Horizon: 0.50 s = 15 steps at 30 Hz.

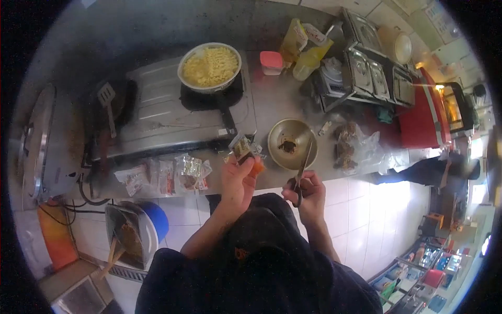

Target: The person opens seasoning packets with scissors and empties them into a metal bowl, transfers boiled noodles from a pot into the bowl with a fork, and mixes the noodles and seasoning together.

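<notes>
My left hand [239, 180] is closed on small seasoning packets [243, 148], some clear and one with orange contents, above the counter's front edge. In my right hand [306, 191] is a pair of scissors [302, 168], its fingers through the handles and the blades pointing up and away. Those blades pass over the right side of a metal bowl [275, 153], which has a dark substance at its bottom. Farther back, a pan of noodles [212, 67] sits on the stove, its dark handle [226, 116] pointing toward me.
Torn wrappers [162, 175] lie along the counter edge at left. A slotted spatula [107, 99] and a fork [172, 125] are by the stove. Bagged dark food [351, 146] lies right of the bowl. A pink-lidded tub [271, 62] stands behind. A person [429, 170] is at far right.
</notes>
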Each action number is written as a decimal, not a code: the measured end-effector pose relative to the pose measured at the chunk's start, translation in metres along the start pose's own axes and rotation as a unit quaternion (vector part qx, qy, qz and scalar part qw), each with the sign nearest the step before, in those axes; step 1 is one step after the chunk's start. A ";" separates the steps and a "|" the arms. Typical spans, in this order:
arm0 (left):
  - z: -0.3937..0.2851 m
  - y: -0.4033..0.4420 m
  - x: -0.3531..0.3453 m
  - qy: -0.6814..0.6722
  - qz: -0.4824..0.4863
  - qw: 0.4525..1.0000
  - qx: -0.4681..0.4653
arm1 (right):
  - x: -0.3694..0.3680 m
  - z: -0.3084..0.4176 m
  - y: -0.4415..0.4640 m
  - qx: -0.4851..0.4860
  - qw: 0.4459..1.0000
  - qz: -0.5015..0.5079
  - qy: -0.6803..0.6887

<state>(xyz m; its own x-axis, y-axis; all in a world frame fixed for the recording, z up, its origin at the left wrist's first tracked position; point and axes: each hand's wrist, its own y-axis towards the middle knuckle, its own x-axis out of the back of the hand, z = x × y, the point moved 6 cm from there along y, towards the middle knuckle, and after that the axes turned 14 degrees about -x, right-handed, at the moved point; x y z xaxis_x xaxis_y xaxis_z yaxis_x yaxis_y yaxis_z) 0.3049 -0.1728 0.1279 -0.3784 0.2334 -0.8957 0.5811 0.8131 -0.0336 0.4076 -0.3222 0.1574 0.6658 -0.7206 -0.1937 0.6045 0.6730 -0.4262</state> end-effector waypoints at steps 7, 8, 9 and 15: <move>0.005 -0.011 -0.016 0.035 -0.017 0.999 -0.014 | -0.034 0.025 0.007 0.098 0.991 -0.059 -0.069; 0.005 -0.013 -0.017 0.043 -0.006 0.999 -0.007 | -0.037 0.028 0.007 0.112 0.984 -0.073 -0.116; 0.005 -0.014 -0.020 0.043 -0.005 0.999 -0.010 | -0.038 0.028 0.007 0.114 0.984 -0.071 -0.116; 0.010 -0.013 -0.016 0.115 -0.025 0.993 -0.021 | -0.037 0.021 0.009 0.102 0.990 -0.038 -0.092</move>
<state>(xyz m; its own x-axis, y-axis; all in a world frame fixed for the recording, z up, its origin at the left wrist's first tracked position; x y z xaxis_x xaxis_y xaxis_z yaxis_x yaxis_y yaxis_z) 0.3107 -0.1929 0.1384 -0.5634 0.3048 -0.7679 0.5286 0.8473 -0.0515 0.3971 -0.2859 0.1792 0.6716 -0.7409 0.0048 0.7194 0.6506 -0.2433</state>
